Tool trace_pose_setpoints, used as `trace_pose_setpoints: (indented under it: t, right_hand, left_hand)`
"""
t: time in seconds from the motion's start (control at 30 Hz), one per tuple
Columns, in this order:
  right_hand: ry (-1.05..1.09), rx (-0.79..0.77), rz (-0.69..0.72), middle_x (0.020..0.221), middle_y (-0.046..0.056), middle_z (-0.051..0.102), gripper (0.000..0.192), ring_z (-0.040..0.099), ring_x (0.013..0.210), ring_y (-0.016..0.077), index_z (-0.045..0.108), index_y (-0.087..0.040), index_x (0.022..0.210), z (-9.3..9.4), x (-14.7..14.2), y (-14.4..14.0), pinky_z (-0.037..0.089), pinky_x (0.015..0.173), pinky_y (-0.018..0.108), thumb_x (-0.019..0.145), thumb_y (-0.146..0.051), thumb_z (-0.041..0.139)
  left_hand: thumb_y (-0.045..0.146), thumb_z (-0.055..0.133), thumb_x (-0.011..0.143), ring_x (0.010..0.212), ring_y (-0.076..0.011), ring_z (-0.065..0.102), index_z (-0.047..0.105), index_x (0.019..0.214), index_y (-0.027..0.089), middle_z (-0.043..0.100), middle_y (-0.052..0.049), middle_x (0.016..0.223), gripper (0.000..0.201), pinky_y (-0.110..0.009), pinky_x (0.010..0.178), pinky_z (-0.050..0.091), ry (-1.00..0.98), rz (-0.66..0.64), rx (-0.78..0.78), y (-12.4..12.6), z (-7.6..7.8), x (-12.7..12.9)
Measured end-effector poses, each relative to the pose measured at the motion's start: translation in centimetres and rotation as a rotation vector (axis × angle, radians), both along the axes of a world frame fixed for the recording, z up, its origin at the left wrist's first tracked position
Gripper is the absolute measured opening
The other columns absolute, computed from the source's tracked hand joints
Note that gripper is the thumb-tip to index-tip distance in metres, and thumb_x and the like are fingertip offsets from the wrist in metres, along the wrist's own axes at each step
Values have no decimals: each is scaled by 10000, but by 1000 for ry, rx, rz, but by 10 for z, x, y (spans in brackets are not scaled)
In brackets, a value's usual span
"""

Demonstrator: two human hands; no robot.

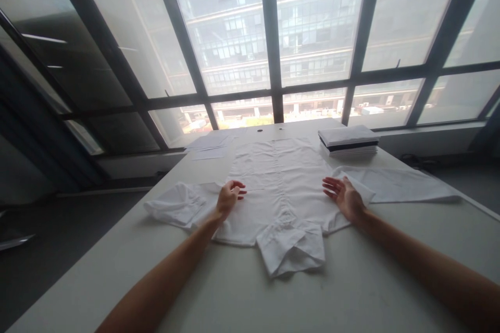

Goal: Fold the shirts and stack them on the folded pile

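A white shirt (273, 182) lies spread on the table, its collar (291, 250) toward me and its hem at the far side. A row of buttons or creases runs down its middle. The left-hand sleeve (183, 203) is bunched and folded, while the right-hand sleeve (402, 184) stretches out long and fairly flat. My left hand (230, 197) is over the shirt's left side, fingers loosely bent with nothing in them. Over the right side, near where that sleeve begins, my right hand (344, 197) has its fingers spread, palm turned inward. Whether either hand touches the cloth I cannot tell.
A stack of folded cloth (349, 140), white with a black layer, stands at the back right of the white table (219, 291). Several sheets of paper (207, 145) lie at the back left. Behind the table are large windows (312, 26).
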State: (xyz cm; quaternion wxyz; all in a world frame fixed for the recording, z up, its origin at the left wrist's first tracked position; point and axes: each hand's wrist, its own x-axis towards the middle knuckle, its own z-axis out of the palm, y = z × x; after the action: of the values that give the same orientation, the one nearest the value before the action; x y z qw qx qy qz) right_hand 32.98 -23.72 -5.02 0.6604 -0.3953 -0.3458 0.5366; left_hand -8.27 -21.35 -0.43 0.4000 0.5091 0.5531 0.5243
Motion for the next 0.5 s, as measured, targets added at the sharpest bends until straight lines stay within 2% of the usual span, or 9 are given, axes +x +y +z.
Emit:
trace_pose_setpoints:
  t: [0.1,0.17,0.23,0.3,0.37,0.4,0.5]
  right_hand:
    - [-15,29,41,1136,133,754,555,694,1090,313,758,-239,940,4,-2,-5,547,980,506,937,-685,429]
    - [-49,52,38,1096,126,759,541,707,1030,306,762,-235,926,8,-3,-9,560,939,496,914,-690,469]
    - [-190,102,-9,1011,115,762,447,712,928,297,765,-231,902,13,-6,-14,566,894,493,867,-641,589]
    - [-424,210,-57,942,96,754,329,694,890,296,770,-243,885,16,-11,-18,548,910,505,825,-556,686]
    - [-679,340,-78,996,91,751,262,670,996,315,778,-270,930,16,-17,-20,495,1006,526,829,-499,701]
    - [-805,387,-77,1088,96,745,266,642,1102,329,777,-281,987,15,-20,-21,448,1069,536,846,-487,686]
    - [-1190,368,-31,1442,113,601,390,440,1413,367,722,-289,1216,5,-24,-21,248,1199,592,892,-487,636]
  left_hand:
    - [145,655,778,1164,-291,638,710,869,212,719,-82,1026,126,-412,1072,463,229,-73,133,-6,-4,9]
    - [148,687,771,1290,-302,554,732,923,229,706,-91,1137,178,-413,1181,343,336,-153,170,-12,-6,15]
    - [172,729,772,1374,-315,478,740,1012,236,667,-105,1272,248,-434,1239,229,407,-225,190,-17,-7,19]
    - [210,762,778,1443,-328,394,735,1093,246,617,-115,1380,318,-469,1261,131,431,-269,201,-21,-7,21]
    - [246,776,786,1495,-335,310,728,1140,263,575,-116,1445,358,-504,1259,84,438,-288,192,-23,-7,21]
    - [263,777,793,1511,-338,276,724,1157,272,558,-115,1467,368,-520,1254,77,453,-297,182,-23,-7,20]
    - [328,771,809,1535,-353,214,716,1191,291,507,-110,1525,387,-559,1238,17,576,-329,140,-24,-8,19]
